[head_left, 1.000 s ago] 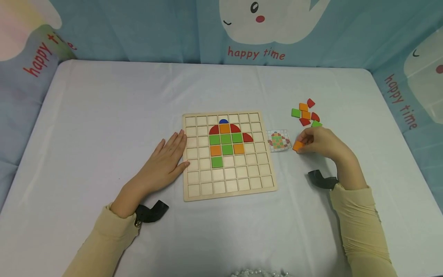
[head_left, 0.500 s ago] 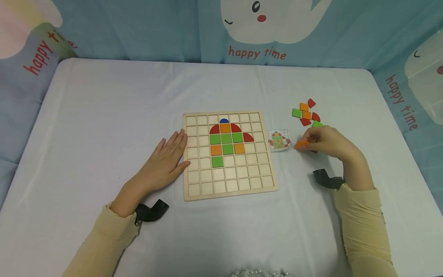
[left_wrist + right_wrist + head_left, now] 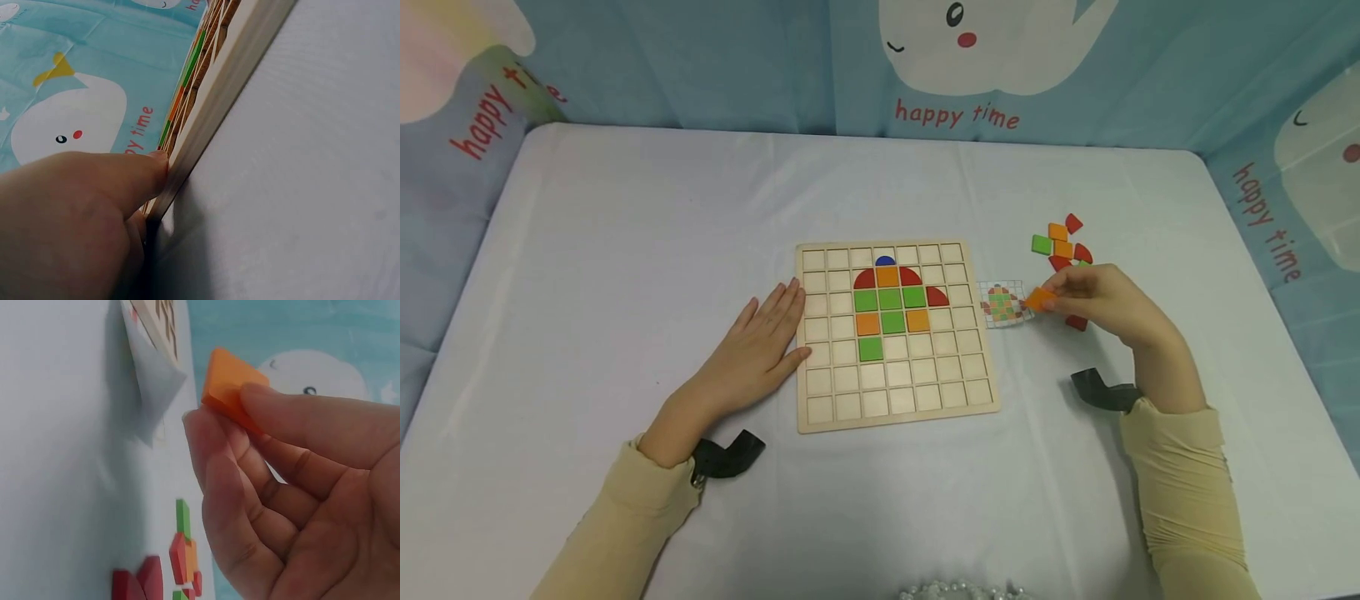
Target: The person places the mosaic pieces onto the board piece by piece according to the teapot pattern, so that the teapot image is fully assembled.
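The right hand pinches an orange square tile between thumb and fingers, lifted off the table beside the pattern card's right edge. Flat and with straight fingers, the left hand rests against the left edge of a wooden grid board; its thumb touches the rim in the left wrist view. On the board lie green squares, orange squares, red quarter-round pieces and a blue half-round. The printed pattern card sits just right of the board, its corner curled up.
Loose red, orange and green tiles lie beyond the right hand. Red pieces are partly hidden under that hand. A string of pearl beads shows at the near edge. A printed blue curtain stands behind the white table.
The right hand has raised the orange tile from near the table and brought it slightly away from the person, up to the card's edge. The left hand stays in place.
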Demonstrator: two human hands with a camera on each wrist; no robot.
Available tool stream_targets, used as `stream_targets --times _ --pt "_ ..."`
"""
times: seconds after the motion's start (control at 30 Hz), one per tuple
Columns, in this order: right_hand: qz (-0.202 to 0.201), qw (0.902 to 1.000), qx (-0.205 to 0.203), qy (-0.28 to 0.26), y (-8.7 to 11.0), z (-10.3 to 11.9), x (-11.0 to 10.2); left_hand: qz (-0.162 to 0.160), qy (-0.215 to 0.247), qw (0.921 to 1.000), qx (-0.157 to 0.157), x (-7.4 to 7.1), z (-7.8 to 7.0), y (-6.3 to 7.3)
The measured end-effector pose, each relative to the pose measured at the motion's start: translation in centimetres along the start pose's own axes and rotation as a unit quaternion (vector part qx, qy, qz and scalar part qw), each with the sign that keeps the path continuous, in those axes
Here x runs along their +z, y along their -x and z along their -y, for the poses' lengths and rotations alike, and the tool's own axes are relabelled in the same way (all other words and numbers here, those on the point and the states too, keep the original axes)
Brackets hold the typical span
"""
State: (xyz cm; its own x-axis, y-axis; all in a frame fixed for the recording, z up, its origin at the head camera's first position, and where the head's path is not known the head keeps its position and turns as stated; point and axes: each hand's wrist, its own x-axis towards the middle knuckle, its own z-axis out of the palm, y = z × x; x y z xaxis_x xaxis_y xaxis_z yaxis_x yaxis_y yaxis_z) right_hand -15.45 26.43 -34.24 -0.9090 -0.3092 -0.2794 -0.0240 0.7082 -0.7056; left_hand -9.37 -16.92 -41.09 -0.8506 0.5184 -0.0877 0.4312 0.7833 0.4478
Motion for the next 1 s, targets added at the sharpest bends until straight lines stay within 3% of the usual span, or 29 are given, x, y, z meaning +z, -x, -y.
stream_targets --times 0.3,0.5,0.67,1.0 --pt "0.006 0.9995 -0.023 -0.020 -0.6 2.0 1.9 0.002 0.006 1.0000 -0.003 -0.2 -0.2 0.1" --pt "0.045 0.9981 -0.037 -0.021 -1.5 3.9 4.1 0.003 0.006 1.0000 -0.006 -0.1 0.0 0.1" --pt "0.086 0.9932 -0.073 -0.029 -2.7 5.7 6.1 0.005 0.005 1.0000 -0.006 0.1 0.2 -0.1" --pt "0.128 0.9838 -0.124 -0.020 -4.0 8.5 9.9 -0.001 0.005 1.0000 -0.005 0.1 0.0 0.0"
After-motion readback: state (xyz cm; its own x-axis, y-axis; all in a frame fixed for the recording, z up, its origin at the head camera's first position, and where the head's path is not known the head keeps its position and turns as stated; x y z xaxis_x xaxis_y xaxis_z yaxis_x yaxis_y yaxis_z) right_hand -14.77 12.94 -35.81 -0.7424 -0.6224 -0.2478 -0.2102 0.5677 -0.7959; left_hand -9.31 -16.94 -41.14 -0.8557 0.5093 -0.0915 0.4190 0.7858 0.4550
